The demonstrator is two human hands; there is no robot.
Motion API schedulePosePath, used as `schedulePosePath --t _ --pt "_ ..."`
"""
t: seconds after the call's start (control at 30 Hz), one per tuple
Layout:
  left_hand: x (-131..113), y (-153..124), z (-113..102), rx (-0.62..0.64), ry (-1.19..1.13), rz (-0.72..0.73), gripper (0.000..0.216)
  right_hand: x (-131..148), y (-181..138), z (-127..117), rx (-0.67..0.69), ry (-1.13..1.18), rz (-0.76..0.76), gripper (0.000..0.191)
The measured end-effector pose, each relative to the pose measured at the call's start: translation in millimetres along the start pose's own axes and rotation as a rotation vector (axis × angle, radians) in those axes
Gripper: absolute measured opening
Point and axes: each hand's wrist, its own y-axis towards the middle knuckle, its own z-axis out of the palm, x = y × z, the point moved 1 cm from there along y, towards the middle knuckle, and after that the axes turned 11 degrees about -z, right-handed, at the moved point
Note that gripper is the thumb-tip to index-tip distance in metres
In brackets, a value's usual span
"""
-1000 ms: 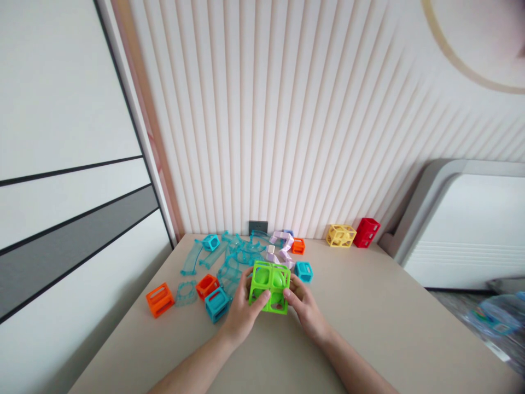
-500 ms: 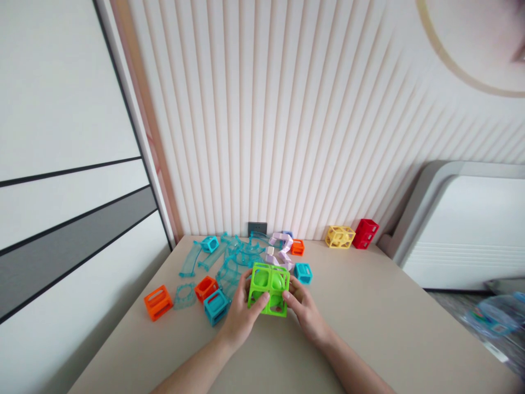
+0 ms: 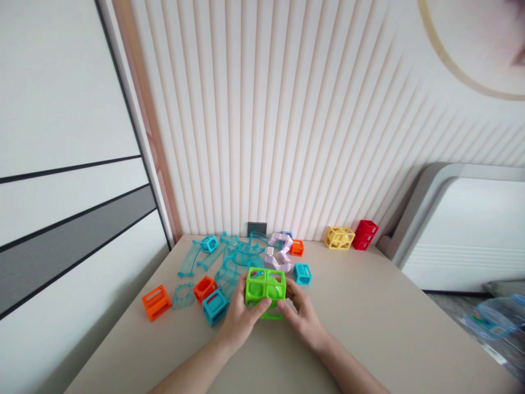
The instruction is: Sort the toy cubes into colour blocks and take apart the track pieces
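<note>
A bright green block made of open-frame cubes (image 3: 266, 282) is held between both hands above the near middle of the table. My left hand (image 3: 240, 314) grips its left side, thumb across the front face. On the opposite side, my right hand (image 3: 302, 312) is closed around the block, its thumb at the lower right front. The fingers behind the block are partly hidden. Left of my left hand lie a blue cube block (image 3: 215, 307) and an orange cube block (image 3: 204, 288). Another blue cube block (image 3: 302, 273) sits just beyond my right hand.
Clear teal track pieces (image 3: 238, 257) spread over the back left of the table (image 3: 369, 317). Near them lie a pale purple zigzag piece (image 3: 283, 254) and an orange block (image 3: 156, 302). A yellow block (image 3: 339, 237) and a red block (image 3: 365, 235) stand by the ribbed wall.
Both hands have tilted the green block, so its top now shows more and its front face less. It has also shifted slightly left and down. The blocks on the table stay put.
</note>
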Motion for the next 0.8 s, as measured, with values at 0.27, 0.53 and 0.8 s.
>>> schedulePosePath --t 0.27,0.53,0.8 --pt "-3.7 -2.2 0.4 0.022 -0.005 -0.036 0.064 0.3 -1.6 -0.1 -0.018 -0.111 -0.077 0.051" --pt "-6.9 -6.1 -2.3 0.075 -0.068 0.001 0.058 -2.4 -1.2 0.5 -0.085 -0.046 -0.038 0.054" --pt "-8.0 -3.5 3.2 0.211 -0.308 -0.065 0.053 -1.1 2.5 -2.2 -0.193 -0.122 -0.008 0.048"
